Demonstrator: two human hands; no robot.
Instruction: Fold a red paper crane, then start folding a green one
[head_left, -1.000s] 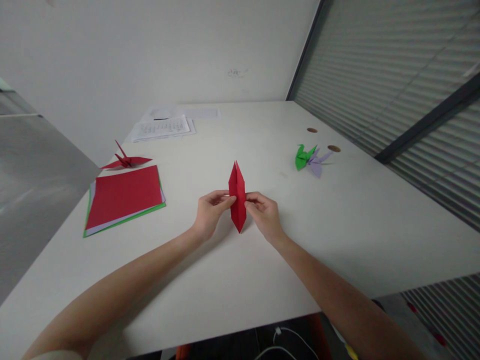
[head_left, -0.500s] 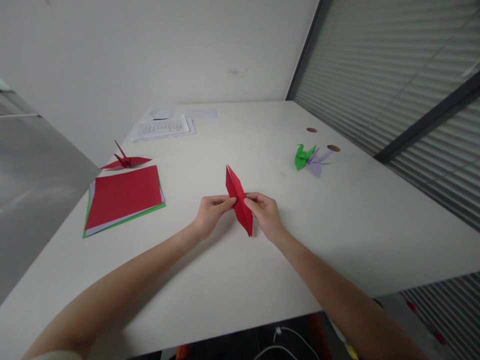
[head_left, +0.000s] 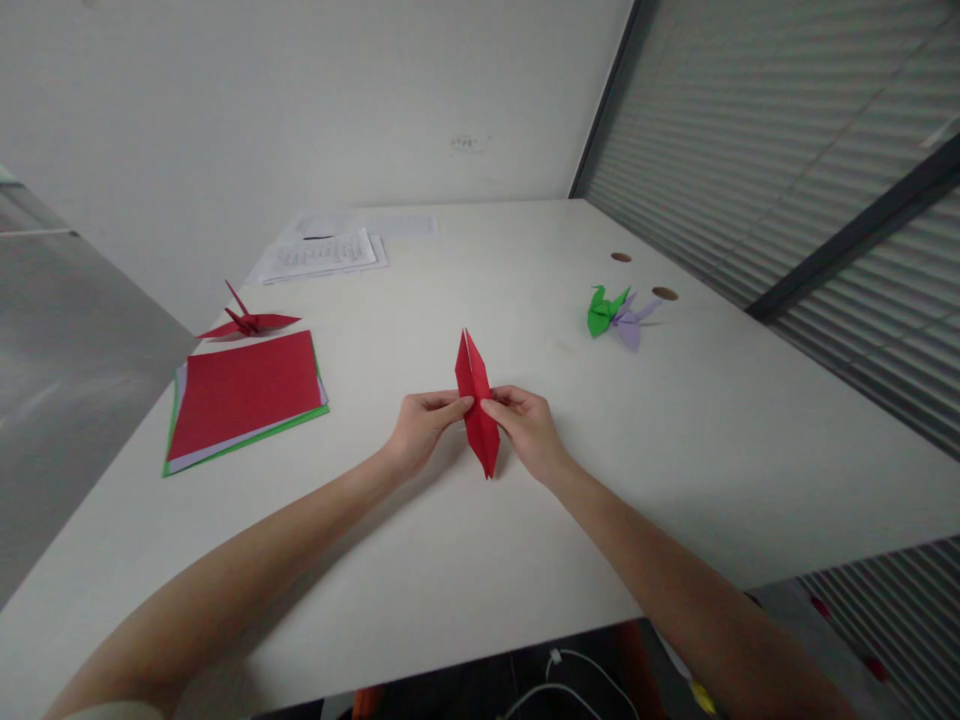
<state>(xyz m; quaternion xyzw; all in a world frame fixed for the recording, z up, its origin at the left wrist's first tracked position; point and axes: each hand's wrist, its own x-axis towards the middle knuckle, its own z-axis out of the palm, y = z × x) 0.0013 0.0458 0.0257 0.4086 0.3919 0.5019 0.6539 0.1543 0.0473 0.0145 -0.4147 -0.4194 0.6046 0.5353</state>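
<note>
Left hand (head_left: pixel 418 430): closed to a narrow pinch, thumb on the face of the red fold (head_left: pixel 481 440), fingers behind its left edge.
Right hand (head_left: pixel 531 425): the same tight pinch from the other side, thumb tip near the centre line.
Red fold: between the two hands, over the near middle of the table (head_left: pixel 420 600); long and narrow, its far end leaning slightly left, both ends split into points.
Creases: the step looks like handling or shaping the folds. Even pressure from both thumbs, worked from the middle toward the tips, should give crisp lines; edges are best matched along the centre slit before pressing, as the thin points could crumple.
Behind the paper: the fingertips, the back and the inner layers are hidden; whether the near tip touches the table cannot be told.
Left side: red crane (head_left: pixel 249 324) just beyond the paper stack (head_left: pixel 251 395), whose lower sheets show only as edges.
Right side: green crane (head_left: pixel 601 314) and purple crane (head_left: pixel 628 330) close together; whether they touch is unclear.
Far end: printed sheets (head_left: pixel 319 256), their text too small to read.
Frame edge: both forearms are cut off.
</note>
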